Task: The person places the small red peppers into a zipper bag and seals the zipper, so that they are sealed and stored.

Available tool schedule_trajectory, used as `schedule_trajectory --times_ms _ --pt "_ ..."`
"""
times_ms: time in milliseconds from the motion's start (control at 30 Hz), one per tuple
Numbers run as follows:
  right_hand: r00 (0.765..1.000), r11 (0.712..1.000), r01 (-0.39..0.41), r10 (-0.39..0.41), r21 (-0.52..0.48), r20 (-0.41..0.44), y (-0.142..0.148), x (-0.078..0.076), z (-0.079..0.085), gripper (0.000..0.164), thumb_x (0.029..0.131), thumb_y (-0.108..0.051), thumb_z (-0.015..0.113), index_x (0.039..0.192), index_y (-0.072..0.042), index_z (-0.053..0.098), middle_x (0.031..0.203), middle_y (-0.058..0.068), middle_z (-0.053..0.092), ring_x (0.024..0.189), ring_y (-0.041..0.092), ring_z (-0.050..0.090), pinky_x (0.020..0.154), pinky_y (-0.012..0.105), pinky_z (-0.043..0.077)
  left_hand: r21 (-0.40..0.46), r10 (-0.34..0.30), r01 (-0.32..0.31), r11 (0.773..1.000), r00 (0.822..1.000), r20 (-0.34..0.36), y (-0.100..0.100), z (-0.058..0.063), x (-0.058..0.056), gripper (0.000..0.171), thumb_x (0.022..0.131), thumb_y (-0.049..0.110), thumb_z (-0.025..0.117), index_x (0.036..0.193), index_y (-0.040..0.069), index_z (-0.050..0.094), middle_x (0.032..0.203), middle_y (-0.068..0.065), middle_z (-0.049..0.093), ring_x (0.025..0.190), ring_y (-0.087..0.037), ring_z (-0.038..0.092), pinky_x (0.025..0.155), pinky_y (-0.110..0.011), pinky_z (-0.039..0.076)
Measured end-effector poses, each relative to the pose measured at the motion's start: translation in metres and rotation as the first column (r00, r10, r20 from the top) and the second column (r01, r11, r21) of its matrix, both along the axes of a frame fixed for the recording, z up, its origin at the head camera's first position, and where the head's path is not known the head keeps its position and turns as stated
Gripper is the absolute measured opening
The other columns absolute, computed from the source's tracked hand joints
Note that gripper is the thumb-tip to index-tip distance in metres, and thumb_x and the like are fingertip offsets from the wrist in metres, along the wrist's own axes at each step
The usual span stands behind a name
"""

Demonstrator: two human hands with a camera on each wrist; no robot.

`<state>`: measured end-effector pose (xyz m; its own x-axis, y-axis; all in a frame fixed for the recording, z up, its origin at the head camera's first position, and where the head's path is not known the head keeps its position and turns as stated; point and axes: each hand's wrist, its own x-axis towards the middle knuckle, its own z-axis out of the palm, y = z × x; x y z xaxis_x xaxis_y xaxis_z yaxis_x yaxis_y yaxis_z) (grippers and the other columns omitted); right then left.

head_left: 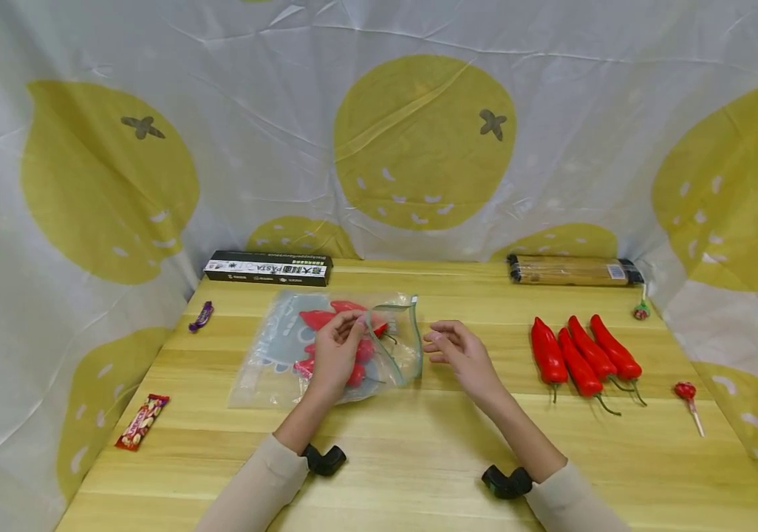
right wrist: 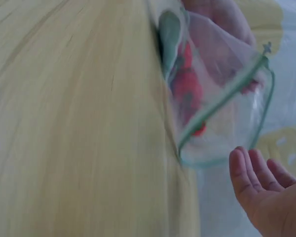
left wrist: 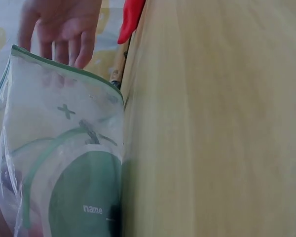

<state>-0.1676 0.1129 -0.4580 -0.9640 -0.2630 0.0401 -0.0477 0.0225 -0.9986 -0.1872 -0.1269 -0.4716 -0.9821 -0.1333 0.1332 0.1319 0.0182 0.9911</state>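
A clear zip bag (head_left: pixel 255 380) with a green-edged mouth lies on the table, its mouth facing right and standing open. Several red chili peppers (head_left: pixel 318 319) show through its plastic. My left hand (head_left: pixel 334 358) pinches the bag's upper layer close to the mouth; its fingers are mostly out of the left wrist view. Just right of the mouth, my right hand (head_left: pixel 464 358) holds nothing, and its fingers are loosely bent. The right wrist view shows those fingers (right wrist: pixel 244 170) apart from each other's tips, beside the green rim. More red peppers (head_left: pixel 547 351) lie in a group to the right.
Along the back stand a black pasta box (head_left: pixel 266 267) and a brown pack with dark ends (head_left: pixel 572 270). On the left lie a purple candy (head_left: pixel 202 317) and a red snack bar (head_left: pixel 142 422). Lollipops (head_left: pixel 685 391) lie at the right. A lemon-print curtain (head_left: pixel 272 148) hangs behind.
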Motion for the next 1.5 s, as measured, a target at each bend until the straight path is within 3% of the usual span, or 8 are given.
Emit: schedule_trajectory --times_ms 233,367,533,833,1000,1100,1333,1500 --pt "0.990 0.961 0.135 -0.124 0.241 -0.061 0.063 0.012 0.007 0.046 0.099 -0.041 0.053 0.132 -0.009 0.050 0.123 0.022 0.060 0.108 0.037 0.062 0.087 0.039 0.056 -0.011 -0.010 0.010 1.000 0.999 0.036 -0.003 0.000 0.000 0.029 0.089 0.034 0.070 0.109 0.014 0.072 0.105 -0.004 0.071 0.095 -0.014 0.066 0.082 -0.020 0.055" --pt "0.974 0.867 0.225 -0.193 0.445 -0.116 0.095 0.016 0.007 0.053 0.096 -0.050 0.054 0.134 -0.014 0.050 0.124 0.010 0.061 0.112 0.026 0.060 0.092 0.032 0.052 0.001 -0.036 0.036 0.999 0.998 0.046 -0.003 0.000 0.001 0.030 0.089 0.035 0.071 0.108 0.013 0.071 0.103 -0.003 0.070 0.095 -0.013 0.065 0.082 -0.021 0.055" --pt "0.955 0.757 0.295 -0.239 0.583 -0.174 0.126 0.016 0.005 0.059 0.096 -0.050 0.054 0.137 -0.008 0.047 0.129 0.014 0.057 0.116 0.030 0.056 0.097 0.043 0.049 0.056 -0.060 0.056 0.997 0.996 0.060 -0.001 0.006 0.005 0.029 0.090 0.031 0.071 0.108 0.009 0.070 0.100 -0.001 0.070 0.093 -0.012 0.066 0.087 -0.026 0.055" --pt "0.962 0.674 0.272 -0.171 0.687 -0.213 0.139 0.008 -0.003 0.057 0.093 -0.021 0.065 0.139 0.003 0.041 0.134 0.025 0.051 0.121 0.041 0.049 0.099 0.056 0.044 0.049 -0.075 0.072 0.996 0.996 0.057 -0.002 0.003 0.005 0.027 0.090 0.030 0.071 0.107 0.010 0.071 0.102 -0.002 0.070 0.095 -0.012 0.065 0.084 -0.021 0.054" --pt "0.960 0.682 0.267 -0.128 0.681 -0.249 0.134 0.004 -0.009 0.052 0.088 -0.007 0.067 0.136 -0.002 0.047 0.131 0.019 0.055 0.119 0.037 0.052 0.099 0.054 0.044 0.033 -0.103 0.102 0.994 0.994 0.039 0.000 0.001 0.005 0.027 0.090 0.029 0.070 0.107 0.008 0.071 0.100 -0.001 0.070 0.093 -0.011 0.064 0.083 -0.023 0.055" --pt "0.959 0.658 0.277 -0.137 0.701 -0.250 0.134 0.005 -0.007 0.054 0.086 -0.009 0.069 0.136 -0.004 0.048 0.133 0.021 0.054 0.121 0.040 0.050 0.098 0.057 0.044 0.032 -0.112 0.111 0.993 0.993 0.037 0.001 0.000 0.004 0.028 0.090 0.029 0.070 0.107 0.007 0.070 0.099 0.001 0.071 0.091 -0.011 0.064 0.083 -0.025 0.055" --pt "0.980 0.518 0.197 -0.128 0.832 -0.152 0.138 0.009 -0.003 0.063 0.086 -0.025 0.072 0.135 0.002 0.044 0.125 0.026 0.056 0.104 0.037 0.056 0.082 0.051 0.050 0.037 -0.113 0.111 0.993 0.993 0.040 0.001 -0.001 0.004 0.028 0.090 0.028 0.070 0.108 0.006 0.070 0.099 0.001 0.071 0.091 -0.011 0.064 0.082 -0.023 0.055" --pt "0.987 0.493 0.161 -0.097 0.855 -0.130 0.137 0.009 -0.006 0.064 0.085 -0.031 0.073 0.134 0.000 0.044 0.118 0.022 0.061 0.092 0.030 0.059 0.073 0.043 0.050 0.054 -0.117 0.115 0.992 0.992 0.035 0.000 0.000 0.004 0.028 0.091 0.028 0.070 0.109 0.006 0.069 0.102 -0.001 0.071 0.095 -0.012 0.065 0.084 -0.021 0.055"
